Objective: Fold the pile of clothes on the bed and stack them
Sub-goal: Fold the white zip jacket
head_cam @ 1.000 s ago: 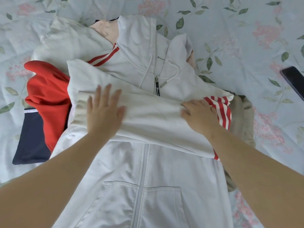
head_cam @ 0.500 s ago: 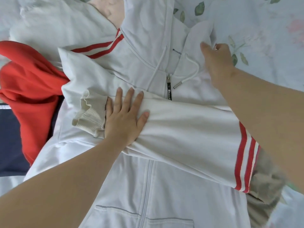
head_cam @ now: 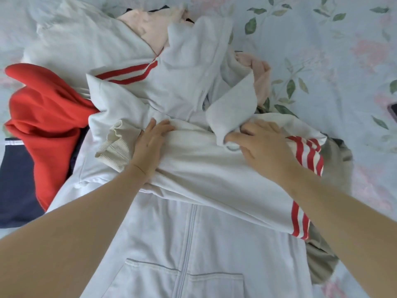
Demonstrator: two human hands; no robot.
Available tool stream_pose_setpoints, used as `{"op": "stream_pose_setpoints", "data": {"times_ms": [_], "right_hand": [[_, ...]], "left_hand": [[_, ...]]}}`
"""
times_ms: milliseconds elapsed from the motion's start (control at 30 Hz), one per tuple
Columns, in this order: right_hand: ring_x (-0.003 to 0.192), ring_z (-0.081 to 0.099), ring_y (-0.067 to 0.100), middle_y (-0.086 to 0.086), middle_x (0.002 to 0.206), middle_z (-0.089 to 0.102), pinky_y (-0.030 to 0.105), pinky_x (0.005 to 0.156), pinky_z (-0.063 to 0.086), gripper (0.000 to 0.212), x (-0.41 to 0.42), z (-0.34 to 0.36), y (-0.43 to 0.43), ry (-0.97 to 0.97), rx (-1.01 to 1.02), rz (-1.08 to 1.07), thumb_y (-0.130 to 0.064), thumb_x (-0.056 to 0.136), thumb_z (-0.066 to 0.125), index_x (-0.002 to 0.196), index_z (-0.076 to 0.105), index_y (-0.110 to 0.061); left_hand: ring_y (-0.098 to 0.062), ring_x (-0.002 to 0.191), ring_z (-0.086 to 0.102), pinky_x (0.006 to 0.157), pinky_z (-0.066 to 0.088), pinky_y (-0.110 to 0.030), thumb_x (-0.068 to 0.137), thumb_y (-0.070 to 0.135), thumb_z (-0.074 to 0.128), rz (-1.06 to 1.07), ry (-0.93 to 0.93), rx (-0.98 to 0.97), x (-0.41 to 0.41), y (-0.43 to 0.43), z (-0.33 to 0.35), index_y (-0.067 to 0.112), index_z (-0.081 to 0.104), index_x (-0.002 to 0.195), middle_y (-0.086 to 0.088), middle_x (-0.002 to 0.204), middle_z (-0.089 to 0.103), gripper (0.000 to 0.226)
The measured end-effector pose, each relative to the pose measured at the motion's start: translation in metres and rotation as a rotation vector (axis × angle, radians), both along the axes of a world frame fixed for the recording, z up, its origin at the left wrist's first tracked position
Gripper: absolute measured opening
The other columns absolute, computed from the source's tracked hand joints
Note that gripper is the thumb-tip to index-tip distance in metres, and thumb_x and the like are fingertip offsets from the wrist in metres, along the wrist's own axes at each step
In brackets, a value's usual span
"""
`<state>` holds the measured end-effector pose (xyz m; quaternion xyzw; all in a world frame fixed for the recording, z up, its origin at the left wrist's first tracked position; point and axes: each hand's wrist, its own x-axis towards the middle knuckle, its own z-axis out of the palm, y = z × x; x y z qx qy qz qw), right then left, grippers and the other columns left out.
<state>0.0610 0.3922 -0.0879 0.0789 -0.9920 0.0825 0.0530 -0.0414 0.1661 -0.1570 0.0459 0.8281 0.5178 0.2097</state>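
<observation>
The left hand [head_cam: 150, 145] lies flat with straight fingers, pressing on a sleeve [head_cam: 214, 168] folded across the chest of the white hoodie [head_cam: 171, 244]. The right hand [head_cam: 264, 147] has its fingers curled, pinching the edge of the hood [head_cam: 232, 108], which is turned down toward the chest. The hoodie lies zip side up in the middle of the bed [head_cam: 322, 50], on its floral sheet. A red garment [head_cam: 43, 117] and a navy piece [head_cam: 15, 179] lie just beside it on the left. A pink garment [head_cam: 150, 24] shows behind the hood, and a khaki garment [head_cam: 335, 168] lies partly under the hoodie's right side.
</observation>
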Motion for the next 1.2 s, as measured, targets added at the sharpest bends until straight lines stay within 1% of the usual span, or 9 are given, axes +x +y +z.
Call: {"op": "stream_pose_setpoints", "data": {"times_ms": [100,200,333,500,600,767,967,1033,1200], "right_hand": [[0.114,0.046,0.025,-0.005,0.110,0.060,0.035,0.095,0.023,0.036,0.026,-0.007,-0.009,-0.297,-0.036,-0.196,-0.008,0.084,0.055,0.111,0.066,-0.029],[0.107,0.055,0.031,0.008,0.106,0.066,0.034,0.090,0.036,0.024,-0.001,0.007,-0.020,-0.389,-0.721,-0.698,-0.033,0.093,0.046,0.090,0.067,-0.021],[0.091,0.064,0.027,0.010,0.107,0.066,0.039,0.080,0.054,0.057,-0.046,0.019,-0.024,-0.472,-1.362,-1.158,-0.059,0.088,0.050,0.118,0.054,-0.011],[0.096,0.051,0.022,0.016,0.130,0.053,0.024,0.074,0.043,0.030,-0.074,0.041,-0.023,0.011,-1.220,-0.962,-0.018,0.097,0.045,0.122,0.055,-0.006],[0.100,0.053,0.032,0.019,0.103,0.063,0.033,0.086,0.041,0.022,-0.056,0.068,-0.039,0.292,-0.709,-0.450,-0.009,0.085,0.046,0.096,0.064,-0.002],[0.136,0.027,0.020,-0.023,0.130,0.052,0.033,0.105,0.012,0.033,0.045,0.037,-0.050,-0.479,0.034,-0.014,-0.017,0.093,0.045,0.105,0.067,-0.038],[0.092,0.048,0.024,-0.003,0.086,0.051,0.032,0.075,0.035,0.017,0.051,0.024,-0.069,-0.277,-0.269,-0.618,-0.023,0.093,0.042,0.092,0.057,-0.016],[0.088,0.049,0.024,-0.005,0.087,0.045,0.034,0.072,0.039,0.017,0.047,0.026,-0.085,-0.261,-0.664,-0.860,-0.034,0.093,0.045,0.098,0.050,-0.018],[0.092,0.054,0.030,0.002,0.110,0.034,0.043,0.077,0.051,0.061,0.053,0.019,-0.101,-0.316,-0.946,-1.251,-0.048,0.081,0.062,0.128,0.036,-0.018]], "left_hand": [[-0.009,0.099,0.059,0.088,0.038,-0.026,0.094,0.034,0.029,0.371,-0.346,0.363,-0.014,-0.006,0.032,0.022,0.066,0.098,0.004,0.098,0.070,0.039],[-0.015,0.095,0.063,0.080,0.045,-0.029,0.097,0.046,0.028,0.416,-0.378,0.365,-0.020,-0.012,0.053,0.029,0.061,0.097,0.002,0.094,0.070,0.037],[-0.017,0.092,0.066,0.081,0.047,-0.034,0.095,0.056,0.031,0.371,-0.400,0.345,-0.013,-0.010,0.070,0.034,0.059,0.098,0.003,0.100,0.068,0.035],[-0.020,0.090,0.069,0.074,0.049,-0.036,0.093,0.063,0.028,0.362,-0.418,0.387,-0.010,-0.015,0.097,0.034,0.055,0.100,-0.002,0.103,0.068,0.040],[-0.023,0.089,0.071,0.075,0.050,-0.038,0.091,0.069,0.024,0.473,-0.455,0.538,-0.015,-0.032,0.111,0.030,0.055,0.113,-0.005,0.107,0.068,0.054],[-0.030,0.099,0.065,0.082,0.048,-0.044,0.086,0.075,0.023,0.576,-0.594,0.663,-0.011,-0.061,0.117,0.027,0.049,0.122,-0.009,0.119,0.060,0.066],[-0.020,0.092,0.064,0.072,0.051,-0.041,0.079,0.073,0.049,0.462,-0.694,0.401,0.006,-0.048,0.112,0.025,0.055,0.105,-0.002,0.105,0.062,0.055],[-0.023,0.087,0.063,0.067,0.053,-0.040,0.081,0.059,0.060,0.399,-0.643,0.190,0.011,-0.040,0.111,0.024,0.057,0.110,-0.004,0.110,0.063,0.046],[-0.028,0.093,0.059,0.068,0.058,-0.047,0.077,0.018,0.072,0.410,-0.518,-0.112,0.023,-0.041,0.095,0.013,0.045,0.120,-0.008,0.120,0.055,0.050]]}}
